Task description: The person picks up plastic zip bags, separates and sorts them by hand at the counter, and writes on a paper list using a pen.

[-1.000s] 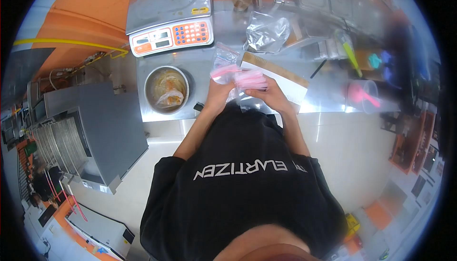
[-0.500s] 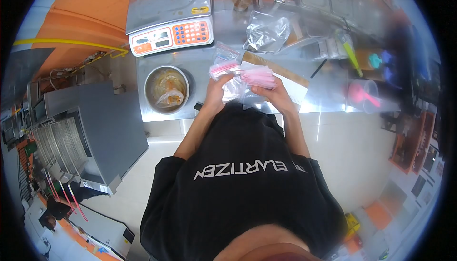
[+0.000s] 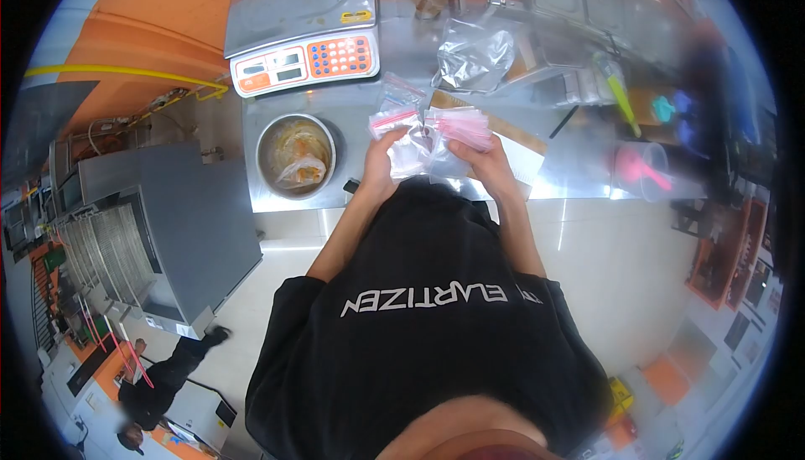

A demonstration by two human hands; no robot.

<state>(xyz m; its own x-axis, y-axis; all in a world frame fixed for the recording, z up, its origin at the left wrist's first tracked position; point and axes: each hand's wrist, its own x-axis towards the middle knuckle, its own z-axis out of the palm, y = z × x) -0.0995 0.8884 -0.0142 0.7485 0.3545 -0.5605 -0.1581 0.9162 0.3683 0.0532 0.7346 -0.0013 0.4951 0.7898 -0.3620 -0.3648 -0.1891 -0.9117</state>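
Note:
My left hand (image 3: 381,161) pinches a clear zip bag (image 3: 404,118) with a red-pink seal strip, thumb along its edge. To its right, my right hand (image 3: 488,163) is closed on a stack of zip bags (image 3: 464,126), whose pink strips fan out in layers. The clear lower parts of the bags meet between the two hands, over the front of the steel table. Another clear bag (image 3: 401,89) lies just beyond the left hand. A brown and white sheet (image 3: 521,154) is partly covered by my right hand and the stack.
On the left of the table stand a metal bowl (image 3: 262,154) with food residue and a scale (image 3: 303,64). Silver packaging (image 3: 475,56) lies farther back. At right are a clear cup (image 3: 652,185) with a pink utensil and a green-handled tool (image 3: 621,101). A person (image 3: 168,384) is at lower left.
The bag in my left hand has separated a little from the stack and lies flatter. My right hand has shifted slightly right. The person at lower left has come more into view.

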